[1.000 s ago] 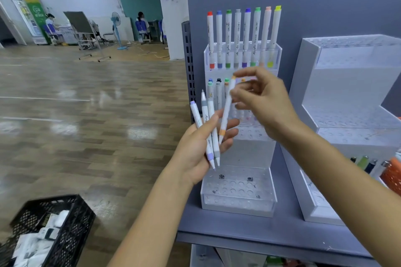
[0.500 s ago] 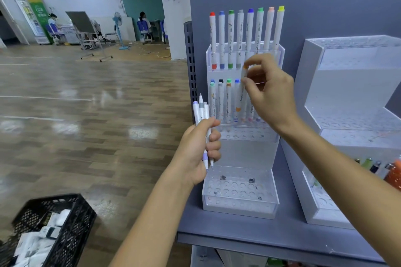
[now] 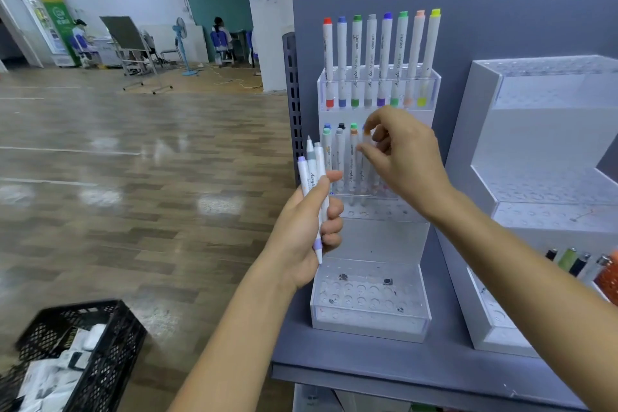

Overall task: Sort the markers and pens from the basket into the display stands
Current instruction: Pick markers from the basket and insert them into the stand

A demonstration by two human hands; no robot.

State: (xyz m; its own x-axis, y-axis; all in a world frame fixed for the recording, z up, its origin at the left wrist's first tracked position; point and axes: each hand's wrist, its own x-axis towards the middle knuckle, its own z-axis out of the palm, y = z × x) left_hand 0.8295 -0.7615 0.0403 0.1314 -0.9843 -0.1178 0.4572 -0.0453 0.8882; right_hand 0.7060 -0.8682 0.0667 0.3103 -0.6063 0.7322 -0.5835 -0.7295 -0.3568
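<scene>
Markers [image 3: 311, 160], three of them, stood gripped in the left hand [image 3: 297, 241], its fingers [image 3: 332, 211] curled round the white barrels just in front of the clear display stand [image 3: 368, 319] on the grey shelf [image 3: 384, 368]. The right hand [image 3: 408, 164] was up at the stand's middle tier, thumb and forefinger bent close about an orange-capped marker [image 3: 367, 133] standing there. Blur hid whether they pinched it or only touched it. Beside it in that tier stood a few more capped markers [image 3: 339, 157], and eight markers [image 3: 371, 57] filled the top tier. A black basket [image 3: 110, 338] holding white packs sat on the floor at lower left. A white stand [image 3: 468, 150] stood just right of the clear one, with pens [image 3: 568, 257] near its base.
</scene>
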